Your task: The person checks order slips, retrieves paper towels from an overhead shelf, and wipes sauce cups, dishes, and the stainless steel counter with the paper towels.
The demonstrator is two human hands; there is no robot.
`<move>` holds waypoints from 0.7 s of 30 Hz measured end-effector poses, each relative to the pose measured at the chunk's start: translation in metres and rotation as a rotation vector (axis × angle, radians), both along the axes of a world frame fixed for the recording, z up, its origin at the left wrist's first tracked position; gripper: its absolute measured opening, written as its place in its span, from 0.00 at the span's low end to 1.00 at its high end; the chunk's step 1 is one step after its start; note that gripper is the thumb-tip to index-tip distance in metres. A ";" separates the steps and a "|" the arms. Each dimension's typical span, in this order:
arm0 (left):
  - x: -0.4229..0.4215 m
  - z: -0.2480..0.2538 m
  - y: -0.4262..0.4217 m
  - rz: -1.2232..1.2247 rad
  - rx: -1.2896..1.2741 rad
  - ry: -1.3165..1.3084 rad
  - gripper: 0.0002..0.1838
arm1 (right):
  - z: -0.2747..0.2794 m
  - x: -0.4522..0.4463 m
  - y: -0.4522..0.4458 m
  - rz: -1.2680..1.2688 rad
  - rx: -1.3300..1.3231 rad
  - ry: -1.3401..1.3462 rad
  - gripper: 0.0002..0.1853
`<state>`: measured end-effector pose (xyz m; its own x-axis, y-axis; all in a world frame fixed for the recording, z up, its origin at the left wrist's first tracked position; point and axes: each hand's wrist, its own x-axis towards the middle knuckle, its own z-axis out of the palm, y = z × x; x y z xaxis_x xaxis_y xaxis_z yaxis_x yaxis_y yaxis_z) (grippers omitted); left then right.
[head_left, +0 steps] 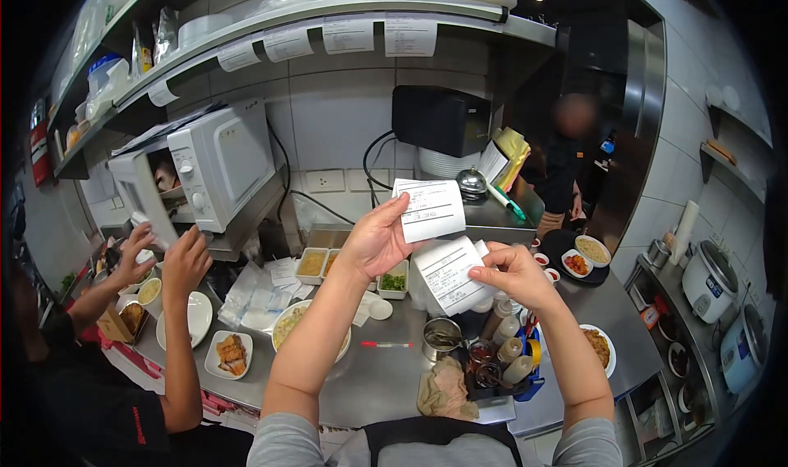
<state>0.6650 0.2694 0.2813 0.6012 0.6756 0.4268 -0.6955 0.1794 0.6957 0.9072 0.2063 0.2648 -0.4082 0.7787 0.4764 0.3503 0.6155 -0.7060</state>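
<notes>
My left hand point(379, 235) holds a printed order slip point(430, 209) by its left edge, thumb on top, raised over the steel counter. Just below and to the right, my right hand point(519, 276) pinches a second order slip point(450, 276) at its right side. The lower slip curls at its top edge, and the two lie close together. Under my hands are a bowl of noodles point(287, 323), a tub of chopped green herbs point(394, 280) and a red pen point(387, 345). Sauce bottles point(507, 352) stand below my right hand.
At left, a co-worker's hands point(187, 258) are at the open door of a white microwave point(222, 167). More slips point(410, 37) hang from the shelf rail. A bell point(471, 183) sits on the raised ledge; another person point(566, 155) stands beyond. A crumpled cloth point(446, 389) lies near me.
</notes>
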 end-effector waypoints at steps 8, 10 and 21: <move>-0.017 -0.003 -0.002 0.114 0.110 0.074 0.22 | -0.032 -0.019 0.029 -0.102 0.071 -0.125 0.16; -0.018 -0.005 -0.002 0.165 0.161 0.091 0.21 | -0.035 -0.030 0.032 -0.126 0.167 -0.172 0.17; -0.023 -0.017 -0.016 0.421 0.447 0.205 0.20 | 0.010 -0.071 0.030 -0.209 0.627 0.275 0.15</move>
<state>0.6418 0.2532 0.2645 0.4222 0.6554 0.6262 -0.4885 -0.4174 0.7662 0.8367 0.2364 0.2748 -0.0806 0.3733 0.9242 0.3653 0.8738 -0.3210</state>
